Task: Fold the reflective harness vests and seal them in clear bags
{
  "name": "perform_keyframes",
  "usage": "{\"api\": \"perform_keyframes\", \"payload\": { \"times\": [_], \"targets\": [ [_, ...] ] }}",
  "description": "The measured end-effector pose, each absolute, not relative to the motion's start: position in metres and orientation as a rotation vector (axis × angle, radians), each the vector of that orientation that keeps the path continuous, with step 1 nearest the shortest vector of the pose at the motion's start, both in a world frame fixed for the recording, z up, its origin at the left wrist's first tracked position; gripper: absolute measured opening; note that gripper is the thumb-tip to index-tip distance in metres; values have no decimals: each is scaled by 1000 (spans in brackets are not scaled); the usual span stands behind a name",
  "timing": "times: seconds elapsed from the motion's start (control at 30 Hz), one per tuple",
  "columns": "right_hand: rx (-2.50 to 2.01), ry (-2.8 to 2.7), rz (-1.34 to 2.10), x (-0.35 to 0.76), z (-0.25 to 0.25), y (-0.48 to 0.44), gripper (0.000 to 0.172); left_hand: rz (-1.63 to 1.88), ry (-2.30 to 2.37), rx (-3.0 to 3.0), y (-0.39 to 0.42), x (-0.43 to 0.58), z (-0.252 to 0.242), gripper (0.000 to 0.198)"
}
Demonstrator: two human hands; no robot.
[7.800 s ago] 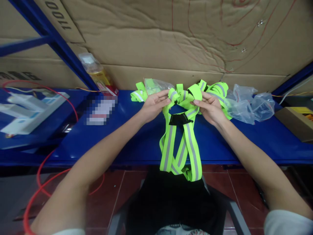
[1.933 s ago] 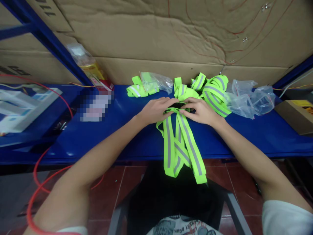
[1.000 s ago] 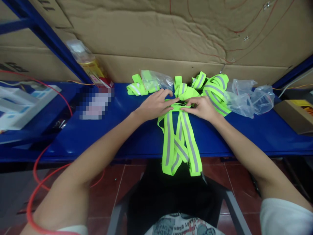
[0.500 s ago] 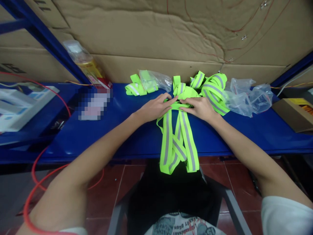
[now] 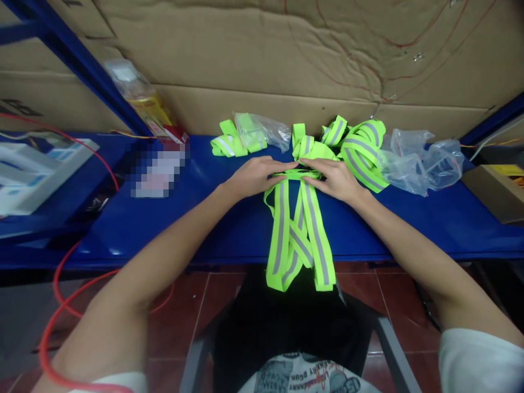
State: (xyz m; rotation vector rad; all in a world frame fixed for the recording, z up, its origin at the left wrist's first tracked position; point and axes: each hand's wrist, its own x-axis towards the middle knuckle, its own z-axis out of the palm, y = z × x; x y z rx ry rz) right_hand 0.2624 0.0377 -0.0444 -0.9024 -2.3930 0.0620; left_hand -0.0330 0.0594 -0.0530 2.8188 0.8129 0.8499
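A neon yellow-green reflective strap (image 5: pixel 318 234) with a grey stripe is bunched at the middle of the blue bench, its loops hanging over the front edge. My left hand (image 5: pixel 258 176) grips the left end of the gathered part between thumb and fingers. From the other side my right hand (image 5: pixel 332 177) pinches the same bundle, and the fingertips of both hands meet on top. Right behind them lie more folded reflective straps (image 5: pixel 362 150). The fingers partly hide how the gathered part is folded.
Another folded strap (image 5: pixel 227 143) lies back left beside a clear plastic bag (image 5: pixel 270 132). Crumpled plastic bags (image 5: pixel 426 164) lie to the right, near a cardboard box (image 5: pixel 491 188). A bottle (image 5: pixel 143 101) stands back left. A red hose (image 5: pixel 53 338) curls near my left arm.
My fingers have straightened and come together over the top of the gathered strap. The hanging loops have barely moved; the whole view has shifted slightly.
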Motion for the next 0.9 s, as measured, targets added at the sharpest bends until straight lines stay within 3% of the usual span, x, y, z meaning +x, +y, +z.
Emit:
{"api": "perform_keyframes", "payload": {
  "times": [0.1,0.2,0.33,0.5,0.6,0.73,0.83,0.9],
  "targets": [
    [-886,-2414,60,263,-44,39,36,979,924,2655,57,-27,-60,49],
    [-848,-2413,80,262,-44,37,25,1134,910,2494,58,-22,-65,37],
    [-772,-2475,116,262,-42,34,16,1142,791,2556,61,-23,-64,31],
    [-842,-2409,369,267,-35,35,35,868,799,2456,61,-33,-47,41],
    [-878,-2393,433,266,-33,35,36,673,814,2408,56,-39,-35,42],
    [-1107,-2360,328,263,-33,32,73,605,857,2343,53,-40,-29,36],
    [-1212,-2407,217,262,-33,29,65,649,906,2230,55,-38,-32,38],
    [-1232,-2426,172,261,-32,27,62,645,936,2158,56,-38,-35,55]
  ]
}}
